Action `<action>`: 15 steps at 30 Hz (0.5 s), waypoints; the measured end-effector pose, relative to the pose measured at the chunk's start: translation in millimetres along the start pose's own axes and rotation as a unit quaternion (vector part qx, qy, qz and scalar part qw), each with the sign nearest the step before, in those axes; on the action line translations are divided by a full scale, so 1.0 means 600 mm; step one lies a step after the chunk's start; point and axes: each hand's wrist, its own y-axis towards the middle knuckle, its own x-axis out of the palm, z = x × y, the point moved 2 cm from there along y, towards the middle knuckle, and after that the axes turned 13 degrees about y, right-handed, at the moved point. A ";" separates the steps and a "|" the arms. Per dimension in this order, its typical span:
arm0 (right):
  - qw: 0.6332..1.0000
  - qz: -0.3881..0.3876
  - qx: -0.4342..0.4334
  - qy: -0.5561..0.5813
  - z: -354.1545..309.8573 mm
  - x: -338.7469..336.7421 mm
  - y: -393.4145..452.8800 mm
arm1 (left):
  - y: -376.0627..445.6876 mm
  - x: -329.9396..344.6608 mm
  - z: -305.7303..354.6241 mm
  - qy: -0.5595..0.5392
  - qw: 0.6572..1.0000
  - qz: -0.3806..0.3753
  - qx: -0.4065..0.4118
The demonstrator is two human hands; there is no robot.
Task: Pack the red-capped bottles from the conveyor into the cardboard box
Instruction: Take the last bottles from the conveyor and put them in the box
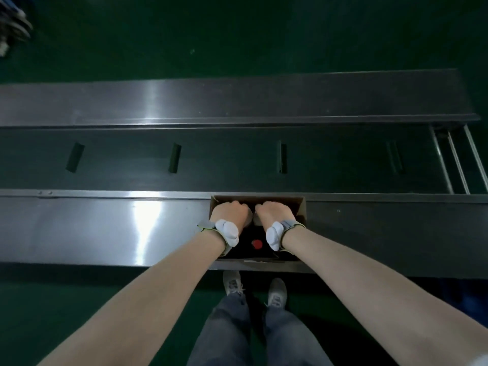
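An open cardboard box (299, 207) stands on the near steel ledge of the conveyor. Inside it, one dark bottle with a red cap (256, 244) shows between my wrists. My left hand (231, 213) and my right hand (274, 213) are both lowered into the far half of the box, side by side. The fingers of each hand curl down around a bottle top, and the hands hide those bottles almost fully. The dark conveyor belt (224, 159) behind the box carries no bottles in view.
Steel ledges (105, 228) run along both sides of the belt. Rollers (459, 159) end the belt at the right. The floor is green, my shoes (232, 282) are below the box, and a blurred object (12, 25) lies at the top left.
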 end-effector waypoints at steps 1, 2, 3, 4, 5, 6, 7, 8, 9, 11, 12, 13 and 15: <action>1.000 -0.005 -0.003 -0.001 0.004 0.007 0.009 | 0.007 0.003 0.001 0.003 1.000 -0.009 0.003; 1.000 -0.010 -0.004 -0.004 0.007 0.016 0.018 | 0.013 0.009 0.003 0.003 1.000 -0.012 0.004; 1.000 -0.011 -0.005 -0.006 0.009 0.018 0.021 | 0.014 0.007 0.004 0.004 1.000 -0.009 0.003; 1.000 -0.014 -0.004 -0.007 0.012 0.025 0.027 | 0.016 0.011 0.004 0.006 1.000 -0.009 0.004; 1.000 -0.018 -0.003 -0.010 0.014 0.032 0.035 | 0.021 0.014 0.002 0.009 1.000 -0.012 0.005; 1.000 -0.022 -0.003 -0.013 0.016 0.038 0.043 | 0.026 0.020 0.001 0.010 1.000 -0.015 0.005; 0.999 -0.029 -0.002 -0.018 0.018 0.045 0.051 | 0.030 0.025 -0.002 0.013 1.000 -0.021 0.004; 0.999 -0.033 -0.004 -0.025 0.019 0.050 0.057 | 0.034 0.030 -0.004 0.014 1.000 -0.026 0.000; 0.999 -0.036 -0.006 -0.032 0.019 0.055 0.062 | 0.037 0.035 -0.007 0.010 1.000 -0.030 -0.002; 0.998 -0.039 -0.013 -0.044 0.019 0.061 0.068 | 0.043 0.046 -0.012 -0.001 0.999 -0.039 -0.003; 0.998 -0.043 -0.014 -0.044 0.020 0.064 0.071 | 0.046 0.055 -0.015 -0.008 0.999 -0.042 -0.002; 0.998 -0.045 -0.014 -0.040 0.021 0.064 0.072 | 0.046 0.060 -0.018 -0.011 0.999 -0.044 0.003; 0.998 -0.042 -0.015 -0.040 0.021 0.065 0.070 | 0.041 0.069 -0.018 -0.006 0.999 -0.042 0.015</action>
